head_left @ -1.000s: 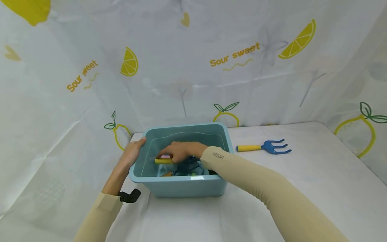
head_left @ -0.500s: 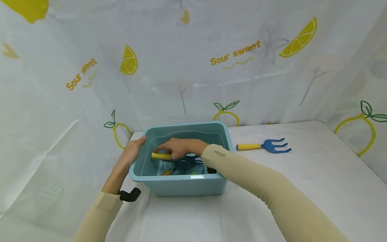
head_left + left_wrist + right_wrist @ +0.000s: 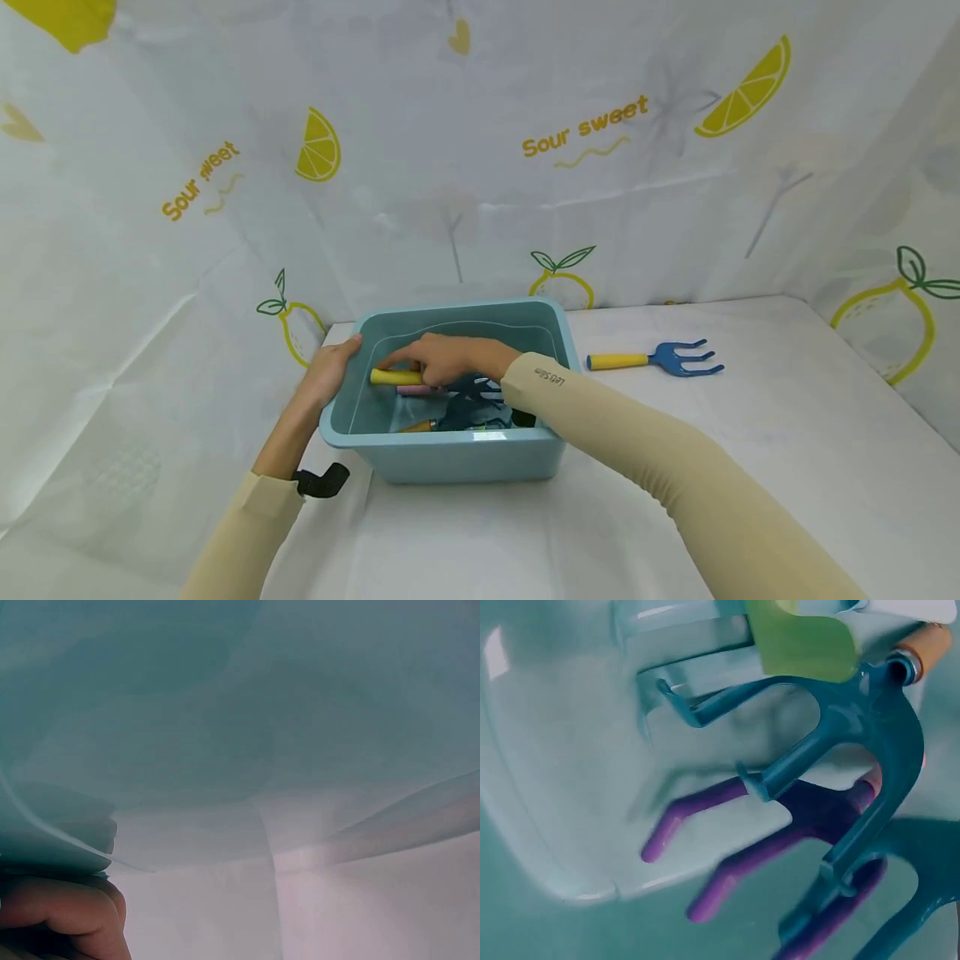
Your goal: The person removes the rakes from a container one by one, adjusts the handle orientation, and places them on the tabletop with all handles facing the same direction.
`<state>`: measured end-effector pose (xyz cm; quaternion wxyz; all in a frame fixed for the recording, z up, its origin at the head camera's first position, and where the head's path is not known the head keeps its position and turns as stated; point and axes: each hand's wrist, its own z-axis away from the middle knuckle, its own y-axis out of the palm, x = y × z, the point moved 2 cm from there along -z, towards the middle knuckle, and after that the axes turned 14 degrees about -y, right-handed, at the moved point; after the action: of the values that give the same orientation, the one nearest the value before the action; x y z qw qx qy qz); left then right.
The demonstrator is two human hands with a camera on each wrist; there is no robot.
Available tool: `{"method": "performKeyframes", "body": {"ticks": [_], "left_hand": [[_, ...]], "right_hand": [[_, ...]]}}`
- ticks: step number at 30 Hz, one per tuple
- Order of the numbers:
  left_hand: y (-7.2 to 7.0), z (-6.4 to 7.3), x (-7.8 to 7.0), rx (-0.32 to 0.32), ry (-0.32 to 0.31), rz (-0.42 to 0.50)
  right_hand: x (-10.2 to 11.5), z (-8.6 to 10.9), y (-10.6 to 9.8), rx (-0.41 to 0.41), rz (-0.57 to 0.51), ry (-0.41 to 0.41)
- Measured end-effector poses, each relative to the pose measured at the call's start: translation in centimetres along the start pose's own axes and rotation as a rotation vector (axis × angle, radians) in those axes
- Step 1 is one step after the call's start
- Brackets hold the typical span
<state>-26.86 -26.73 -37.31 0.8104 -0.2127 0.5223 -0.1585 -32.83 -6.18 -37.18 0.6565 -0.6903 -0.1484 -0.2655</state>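
My left hand (image 3: 327, 372) grips the left rim of a light blue plastic basin (image 3: 465, 460), thumb over the edge. Inside the basin, my right hand (image 3: 450, 357) holds a small garden fork by its yellow handle (image 3: 395, 377). That fork's blue head (image 3: 934, 862) shows at the lower right of the right wrist view. Below it lie a purple fork (image 3: 821, 814) with a pink handle (image 3: 415, 390) and another blue fork (image 3: 892, 742) with an orange handle (image 3: 928, 651). Curled fingers (image 3: 67, 907) of the left hand show in the left wrist view.
A blue garden fork with a yellow handle (image 3: 618, 361) lies on the white-covered table (image 3: 645, 425), right of the basin. A green piece (image 3: 802, 645) lies among the things in the basin. A lemon-printed sheet (image 3: 420, 208) hangs right behind.
My right hand has raised the yellow-handled fork a little and moved it slightly left in the basin, uncovering more of the pink handle. My left hand keeps its hold on the rim.
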Motion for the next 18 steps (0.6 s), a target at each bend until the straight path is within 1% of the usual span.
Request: {"method": "performKeyframes", "body": {"ticks": [3,5,12,16,18], "left_hand": [[-0.04,0.04,-0.09,0.003,-0.006,0.005],[-0.08,0.00,-0.10,-0.001,-0.009,0.002],[-0.25,-0.04,0.00,0.002,-0.010,-0.010],[-0.14,0.09,-0.05,0.004,-0.007,0.000],[-0.01,0.13,-0.12,0.005,-0.005,0.010]], "right_hand": [[0.03,-0.10,-0.05,0.004,0.074,-0.021],[0.06,-0.15,-0.13,0.004,0.098,-0.030],[0.15,-0.02,-0.69,-0.035,0.044,-0.037],[0.13,0.02,-0.78,-0.035,0.057,-0.050],[0.10,0.07,-0.77,-0.039,0.027,-0.041]]}}
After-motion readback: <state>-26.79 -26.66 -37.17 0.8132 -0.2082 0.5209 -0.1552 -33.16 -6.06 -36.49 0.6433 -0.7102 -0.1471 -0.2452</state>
